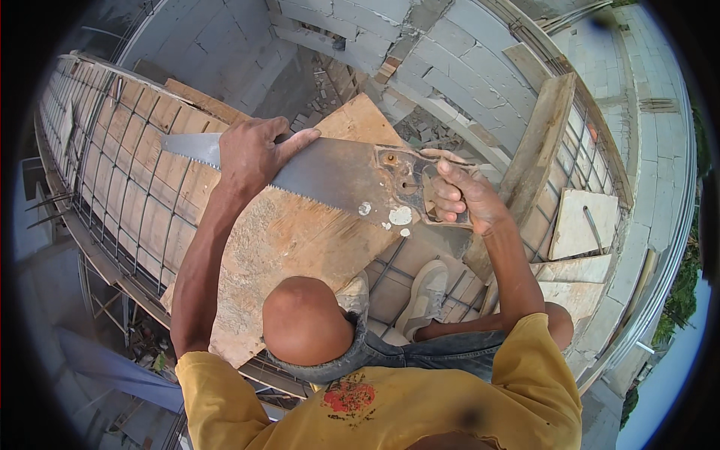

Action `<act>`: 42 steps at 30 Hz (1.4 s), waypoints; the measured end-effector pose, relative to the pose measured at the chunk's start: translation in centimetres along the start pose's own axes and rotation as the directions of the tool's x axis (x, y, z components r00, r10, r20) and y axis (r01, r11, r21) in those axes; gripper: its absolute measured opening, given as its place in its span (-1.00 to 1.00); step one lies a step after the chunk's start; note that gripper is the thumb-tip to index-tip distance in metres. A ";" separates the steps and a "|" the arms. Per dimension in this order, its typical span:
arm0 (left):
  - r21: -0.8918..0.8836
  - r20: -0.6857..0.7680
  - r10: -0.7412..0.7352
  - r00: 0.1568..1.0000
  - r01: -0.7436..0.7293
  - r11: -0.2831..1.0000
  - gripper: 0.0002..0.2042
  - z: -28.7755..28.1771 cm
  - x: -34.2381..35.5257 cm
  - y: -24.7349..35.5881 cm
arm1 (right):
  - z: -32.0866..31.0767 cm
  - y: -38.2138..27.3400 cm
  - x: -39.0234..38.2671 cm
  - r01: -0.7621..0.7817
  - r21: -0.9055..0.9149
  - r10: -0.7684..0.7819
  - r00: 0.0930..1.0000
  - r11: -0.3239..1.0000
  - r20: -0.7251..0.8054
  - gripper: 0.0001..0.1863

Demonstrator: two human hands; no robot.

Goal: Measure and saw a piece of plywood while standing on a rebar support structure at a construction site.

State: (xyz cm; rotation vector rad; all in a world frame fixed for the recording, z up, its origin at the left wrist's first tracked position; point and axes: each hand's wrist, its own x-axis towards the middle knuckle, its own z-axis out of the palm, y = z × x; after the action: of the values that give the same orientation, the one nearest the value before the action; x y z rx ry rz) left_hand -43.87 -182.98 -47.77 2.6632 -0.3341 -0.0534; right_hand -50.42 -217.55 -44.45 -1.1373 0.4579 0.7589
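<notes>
A hand saw (330, 176) lies crosswise in front of me, its toothed edge facing toward me and its tip to the left. My right hand (465, 196) is closed around the worn, paint-spotted saw handle (405, 180). Partway along the blade, my left hand (259, 150) grips it with the thumb laid along the metal; most of its fingertips are hidden. Beneath the saw is a rough plywood board (277, 247), coated with dried cement in places. Whether the teeth touch the board I cannot tell. My bent knee (307, 322) is over the board's near part.
Steel rebar mesh (142, 191) covers wooden formwork on the left and continues at the right. A long plank (536, 150) lies right of my right hand, near a pale board piece (581, 223). Beyond the formwork edge, a block wall (465, 67) surrounds a lower area with rubble (326, 79).
</notes>
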 end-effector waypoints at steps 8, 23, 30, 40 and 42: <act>0.023 -0.111 0.057 0.992 -0.054 0.998 -0.39 -0.6 0.4 -0.3 | 0.2 0.2 0.4 0.102 0.006 -0.101 0.995 0.995 -0.007 -0.43; 0.163 -0.737 0.202 0.645 -0.120 0.979 -0.47 -3.0 1.5 -1.4 | 6.3 1.5 1.6 0.756 -0.654 -0.839 0.383 0.044 0.387 -0.41; -0.935 0.160 0.051 0.986 0.168 -0.311 -0.06 0.1 -5.3 5.5 | 9.9 2.6 3.9 0.472 -0.652 -0.737 0.007 -0.593 0.676 -0.40; -0.969 0.198 0.024 0.980 0.199 -0.144 -0.50 -2.2 -5.4 2.7 | 11.3 0.8 -0.3 0.691 -0.579 -0.554 0.303 -0.433 0.775 -0.43; -0.967 0.256 0.097 0.962 0.256 0.010 -0.46 -2.7 -5.6 2.2 | 10.7 -1.7 -1.1 0.650 -0.738 -0.771 0.371 -0.182 0.517 -0.36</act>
State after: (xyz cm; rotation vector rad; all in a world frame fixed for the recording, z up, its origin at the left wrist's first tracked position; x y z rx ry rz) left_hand -49.52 -182.39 -44.42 1.1102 -0.0952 -0.4961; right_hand -50.42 -208.35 -38.66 -2.2061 -0.7582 -0.2974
